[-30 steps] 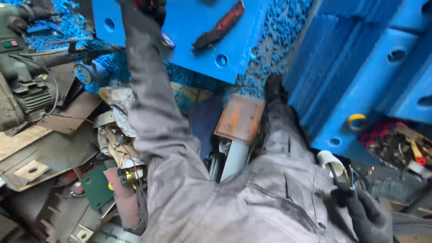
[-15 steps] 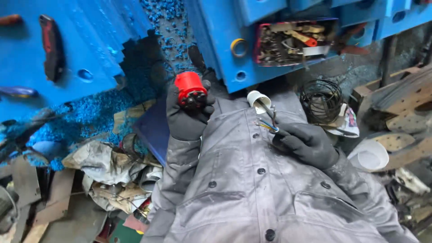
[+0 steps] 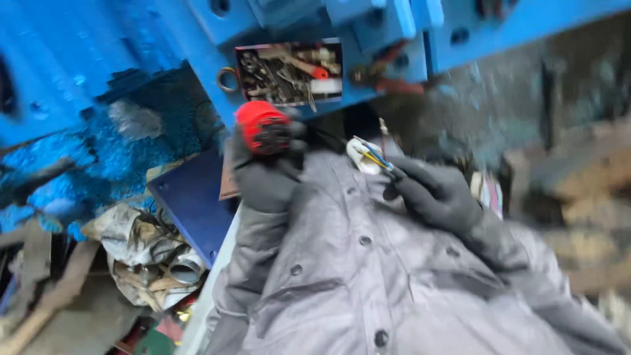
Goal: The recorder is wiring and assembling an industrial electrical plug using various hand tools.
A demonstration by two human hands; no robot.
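Black-gloved left hand, raised in front of the grey buttoned work jacket, with its fingers curled closed around a round red plastic part with a dark ribbed centre; the part sits at the top of the fist, just below the edge of the blue-painted metal structure with round holes. Black-gloved right hand, held to the right of the left one at about the same height, with its fingers pinched narrowly on a small white plastic connector trailing thin blue and yellow wires; the connector projects up and to the left from the fingertips, towards the red part but apart from it. Whether the thumb presses the wires or the connector body cannot be told through the motion blur.

Above both hands, an open rectangular tray of mixed small metal hardware and red-handled tools is set into the blue structure, with a brass-coloured ring hanging just left of it. At lower left, a dark blue flat metal plate lies beside a heap of crumpled rags, metal rings and scrap. The right side of the view is blurred.
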